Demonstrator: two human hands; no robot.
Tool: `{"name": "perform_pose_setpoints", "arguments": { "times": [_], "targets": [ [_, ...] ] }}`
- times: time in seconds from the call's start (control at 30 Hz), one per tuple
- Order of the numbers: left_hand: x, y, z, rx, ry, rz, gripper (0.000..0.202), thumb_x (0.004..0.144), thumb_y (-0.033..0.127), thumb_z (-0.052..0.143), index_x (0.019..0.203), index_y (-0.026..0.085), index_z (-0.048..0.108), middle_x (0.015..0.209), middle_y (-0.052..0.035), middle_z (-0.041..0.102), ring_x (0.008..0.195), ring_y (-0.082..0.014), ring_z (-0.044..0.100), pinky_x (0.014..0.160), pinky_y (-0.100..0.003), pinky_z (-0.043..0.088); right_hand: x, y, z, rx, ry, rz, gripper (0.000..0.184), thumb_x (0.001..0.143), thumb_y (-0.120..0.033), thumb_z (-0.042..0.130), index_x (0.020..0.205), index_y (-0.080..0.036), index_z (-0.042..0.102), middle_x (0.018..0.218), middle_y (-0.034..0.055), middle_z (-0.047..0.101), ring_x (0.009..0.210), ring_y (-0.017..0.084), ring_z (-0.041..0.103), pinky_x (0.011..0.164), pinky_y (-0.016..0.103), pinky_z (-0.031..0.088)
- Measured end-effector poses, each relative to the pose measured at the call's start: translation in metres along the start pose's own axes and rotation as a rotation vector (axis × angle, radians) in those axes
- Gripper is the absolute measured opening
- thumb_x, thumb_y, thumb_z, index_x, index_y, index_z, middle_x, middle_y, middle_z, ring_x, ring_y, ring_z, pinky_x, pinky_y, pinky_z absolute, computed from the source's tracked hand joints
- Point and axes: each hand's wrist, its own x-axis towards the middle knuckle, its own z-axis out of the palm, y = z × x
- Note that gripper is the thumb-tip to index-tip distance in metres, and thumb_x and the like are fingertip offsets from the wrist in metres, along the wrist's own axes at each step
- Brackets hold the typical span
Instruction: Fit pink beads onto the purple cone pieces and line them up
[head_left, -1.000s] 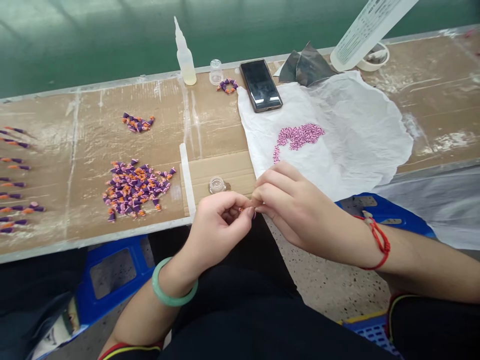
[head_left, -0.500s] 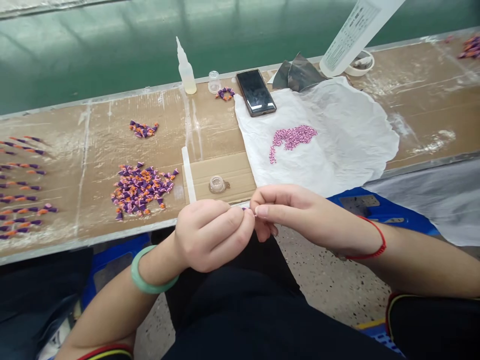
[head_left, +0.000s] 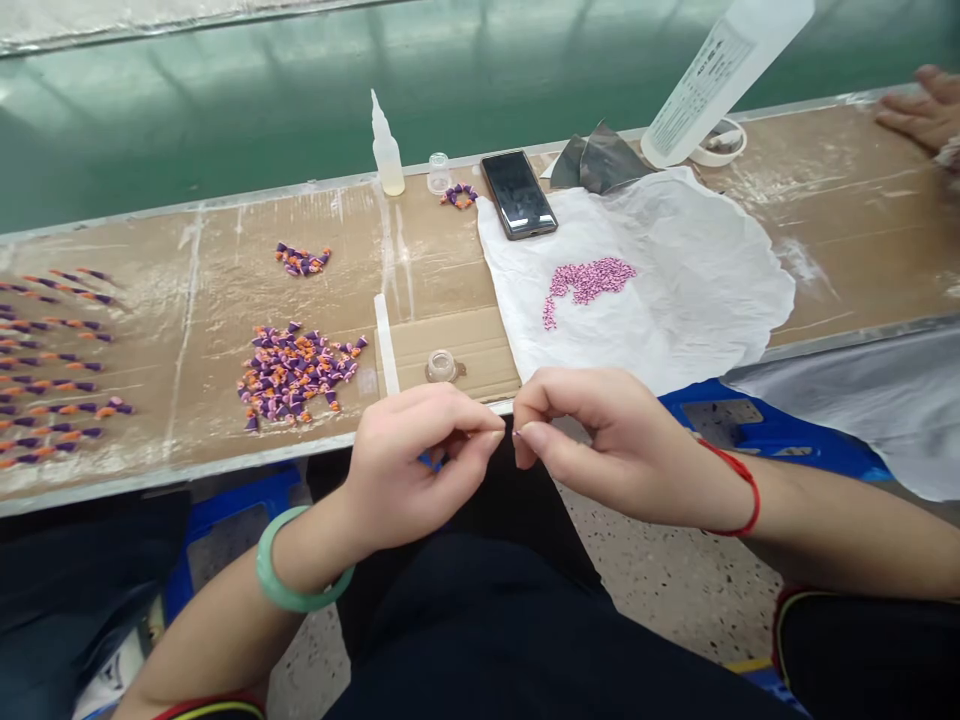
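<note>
The person's left hand (head_left: 416, 470) has thumb and forefinger meeting at the tips; whether anything sits between them cannot be told. Just apart from it, the right hand (head_left: 600, 450) pinches thumb against forefinger on what looks like a tiny purple bit (head_left: 517, 433). Such fine work likely goes best with a light, steady pinch and the fingertips held over the table (head_left: 232, 255) rather than the lap (head_left: 480, 510), where a dropped bit could vanish. Near the left fingertips, just beyond them, sits a small clear pot (head_left: 441, 367), its contents unclear. Farther beyond, a nozzle bottle (head_left: 387, 165) has pale liquid low inside, and a clear cup (head_left: 439, 173) shows nothing certain within. Well beyond the right fingers stands a large bottle (head_left: 705, 90), its filling unclear.
</note>
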Motion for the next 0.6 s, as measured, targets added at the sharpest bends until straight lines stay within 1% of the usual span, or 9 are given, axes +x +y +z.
{"name": "perform_pose_setpoints", "arguments": {
  "times": [0.1, 0.2, 0.37, 0.43, 0.6],
  "targets": [
    [0.0010, 0.0063, -0.0011, -0.065, -0.028, -0.079, 0.012, 0.088, 0.011, 0.062, 0.078, 0.015, 0.066, 0.063, 0.0004, 0.066, 0.053, -0.0080, 0.058, 0.053, -0.018, 0.045, -0.0002, 0.0012, 0.0018, -0.152, 0.043, -0.124, 0.017, 0.088, -0.007, 0.047, 0.077, -0.019, 0.053, 0.067, -0.0025, 0.060, 0.059, 0.009, 0.053, 0.057, 0.019, 0.041],
    [0.0017, 0.0095, -0.0012, -0.069, -0.035, -0.120, 0.012, 0.088, 0.011, 0.062, 0.077, 0.014, 0.066, 0.062, 0.0002, 0.066, 0.052, -0.0076, 0.057, 0.053, -0.018, 0.044, 0.0010, 0.0031, 0.0049, -0.263, 0.083, -0.205, 0.017, 0.088, -0.006, 0.047, 0.077, -0.020, 0.049, 0.066, -0.0034, 0.055, 0.058, 0.009, 0.050, 0.058, 0.020, 0.040],
    [0.0024, 0.0100, 0.0013, -0.019, -0.018, -0.138, 0.013, 0.085, 0.010, 0.062, 0.073, 0.015, 0.065, 0.059, 0.0017, 0.064, 0.049, -0.0066, 0.052, 0.052, -0.017, 0.043, 0.0027, 0.0057, 0.0081, -0.332, 0.112, -0.289, 0.017, 0.090, -0.007, 0.048, 0.080, -0.020, 0.049, 0.067, -0.0032, 0.053, 0.060, 0.010, 0.050, 0.057, 0.022, 0.039],
    [0.0028, 0.0096, 0.0011, -0.009, -0.007, -0.145, 0.014, 0.083, 0.009, 0.062, 0.071, 0.016, 0.064, 0.058, 0.0026, 0.063, 0.048, -0.0066, 0.051, 0.051, -0.017, 0.043, 0.0029, 0.0045, 0.0079, -0.308, 0.110, -0.267, 0.016, 0.090, -0.008, 0.048, 0.081, -0.020, 0.050, 0.068, -0.0026, 0.055, 0.061, 0.011, 0.051, 0.058, 0.022, 0.040],
    [0.0022, 0.0078, -0.0013, -0.037, 0.000, -0.163, 0.014, 0.082, 0.009, 0.061, 0.070, 0.016, 0.064, 0.057, 0.0022, 0.064, 0.048, -0.0072, 0.054, 0.050, -0.018, 0.043, 0.0039, -0.0003, 0.0073, -0.178, 0.087, -0.122, 0.014, 0.089, -0.010, 0.050, 0.081, -0.021, 0.053, 0.071, -0.0011, 0.062, 0.062, 0.011, 0.057, 0.058, 0.022, 0.045]
  ]
}}
